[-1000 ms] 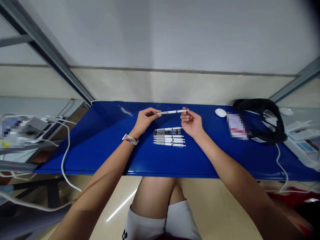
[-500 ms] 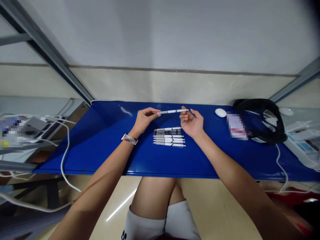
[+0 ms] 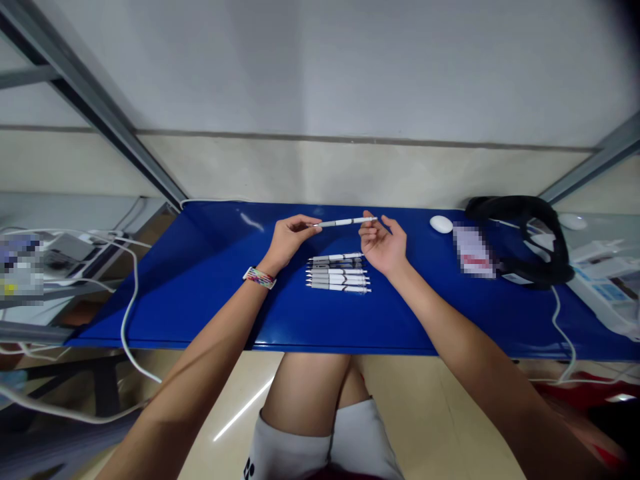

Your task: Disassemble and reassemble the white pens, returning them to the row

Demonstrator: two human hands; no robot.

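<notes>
A white and grey pen [image 3: 345, 222] is held nearly level above the blue table. My left hand [image 3: 287, 241] pinches its left end between thumb and fingers. At the pen's other end, my right hand [image 3: 386, 247] is palm up with the thumb apart and the fingers loosely curled. The pen's right end overlaps these fingers; whether they touch it I cannot tell. Below the held pen, several similar pens [image 3: 337, 281] lie side by side in a row on the table, tips to the left. My right fingers partly cover the right end of the top one.
On the blue table [image 3: 340, 327], to the right, are a white mouse-like object [image 3: 441, 225], a blurred-out card or phone [image 3: 474, 252] and a black headset with a strap [image 3: 545, 247]. A white cable [image 3: 131, 303] hangs over the left edge. A wall stands behind.
</notes>
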